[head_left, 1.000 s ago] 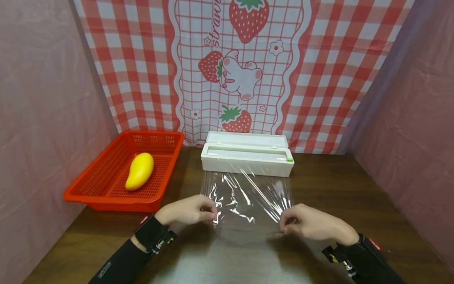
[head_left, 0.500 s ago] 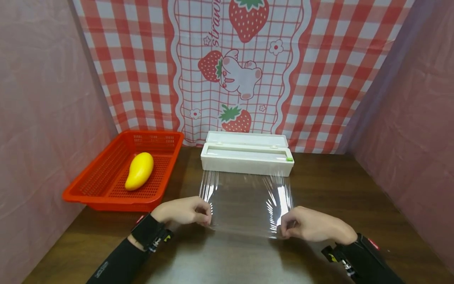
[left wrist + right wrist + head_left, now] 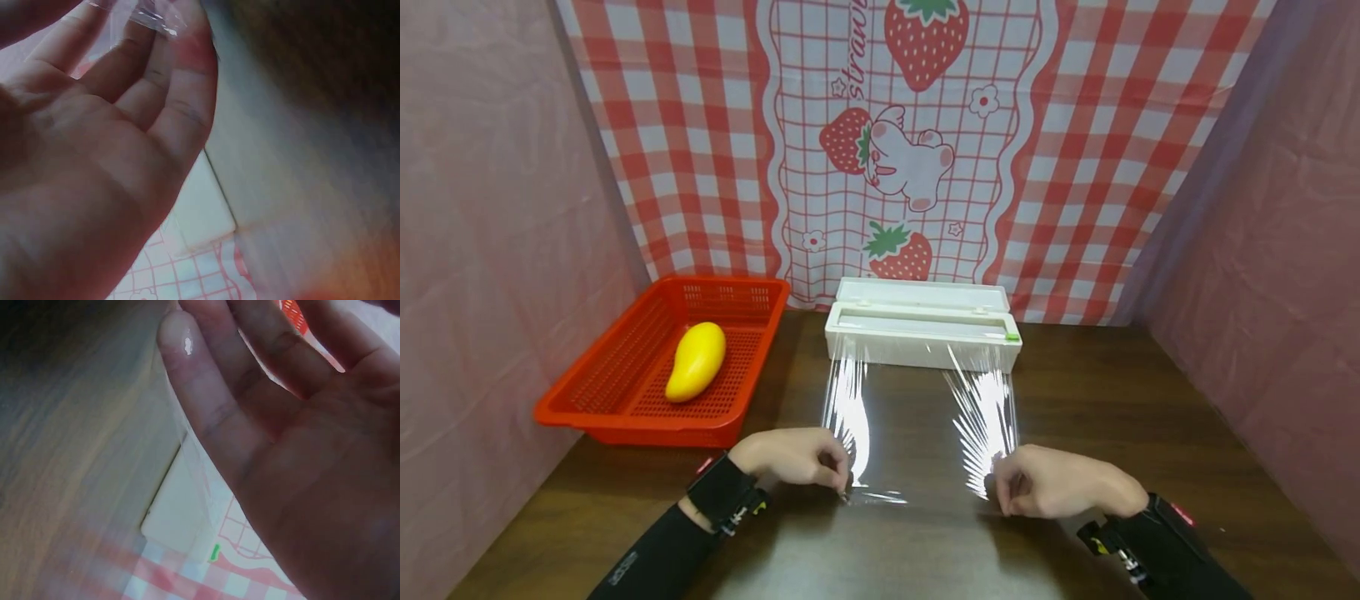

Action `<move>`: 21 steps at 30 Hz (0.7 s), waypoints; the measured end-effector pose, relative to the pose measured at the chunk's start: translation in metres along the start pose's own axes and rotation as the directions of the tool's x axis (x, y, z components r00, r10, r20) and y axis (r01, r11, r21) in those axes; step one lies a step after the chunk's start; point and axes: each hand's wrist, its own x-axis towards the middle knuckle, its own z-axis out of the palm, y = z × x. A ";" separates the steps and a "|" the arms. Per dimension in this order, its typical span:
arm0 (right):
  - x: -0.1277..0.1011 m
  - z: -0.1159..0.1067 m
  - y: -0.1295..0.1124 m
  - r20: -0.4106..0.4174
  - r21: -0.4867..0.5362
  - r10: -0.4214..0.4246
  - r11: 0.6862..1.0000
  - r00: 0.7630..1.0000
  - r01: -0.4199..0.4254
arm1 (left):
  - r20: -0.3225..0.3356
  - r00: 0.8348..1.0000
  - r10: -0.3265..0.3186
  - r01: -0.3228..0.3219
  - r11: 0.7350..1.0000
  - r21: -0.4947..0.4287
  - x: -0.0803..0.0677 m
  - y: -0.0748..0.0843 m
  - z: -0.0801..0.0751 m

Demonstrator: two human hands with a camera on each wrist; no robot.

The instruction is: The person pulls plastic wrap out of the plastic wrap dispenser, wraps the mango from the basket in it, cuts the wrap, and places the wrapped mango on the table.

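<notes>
A sheet of clear plastic wrap point(image 3: 910, 433) stretches toward me from a white wrap dispenser box point(image 3: 921, 350), whose lid stands raised at the back. My left hand point(image 3: 797, 457) pinches the near left corner of the wrap. The near right corner is pinched by my right hand point(image 3: 1060, 482). In the left wrist view, crinkled wrap point(image 3: 153, 15) shows at the fingertips of the left hand point(image 3: 106, 144). In the right wrist view, the curved fingers of the right hand point(image 3: 300, 444) appear, with the white box point(image 3: 181, 506) beyond; the thumb's hold is out of frame.
At the left, a red plastic basket point(image 3: 640, 432) stands on the brown wooden table point(image 3: 1097, 392) with a yellow mango point(image 3: 696, 362) in it. A checked strawberry-print cloth point(image 3: 1075, 167) hangs behind the box. Pink cloth point(image 3: 1277, 275) lines both sides.
Both hands have come slightly nearer to me, drawing the wrap a little longer. Its creased middle has smoothed out. The box and basket stay in place.
</notes>
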 end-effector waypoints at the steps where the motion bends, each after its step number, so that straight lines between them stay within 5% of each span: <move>1: 0.000 0.000 0.000 0.008 0.009 0.008 1.000 1.000 -0.008 | 0.004 1.000 -0.004 0.004 1.000 -0.004 0.000 0.000 0.001; 12: 0.004 0.009 0.004 0.053 -0.052 0.014 0.999 0.998 -0.011 | 0.038 0.998 -0.049 0.050 0.999 -0.017 0.000 0.001 0.004; 21: 0.007 0.012 0.001 0.041 -0.080 0.108 0.991 0.993 -0.105 | 0.054 0.991 -0.122 0.120 0.992 0.034 -0.002 0.006 0.004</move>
